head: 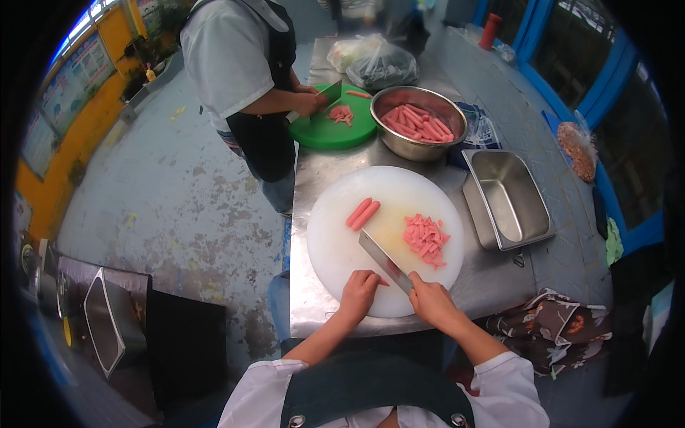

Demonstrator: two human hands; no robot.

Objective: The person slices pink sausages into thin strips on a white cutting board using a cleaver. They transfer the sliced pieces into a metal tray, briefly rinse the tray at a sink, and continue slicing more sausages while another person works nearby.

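My right hand [431, 301] grips the handle of a cleaver [386, 262], whose wide blade slants up and to the left over a round white cutting board [337, 262]. Close to the blade's left side, my left hand [359, 291] has its fingers bent around a piece of pink sausage [383, 282]; most of that piece is hidden by the fingers. Two whole sausages [363, 214] lie side by side on the board's upper left. A heap of cut sausage strips [425, 239] rests on the right half of the board.
Beyond my board stands a steel bowl [419, 148] of whole sausages. A co-worker [235, 64] cuts sausage on a green board [321, 140] at the far left. An open steel pan [508, 198] sits to the right, and plastic bags [380, 64] of produce lie behind.
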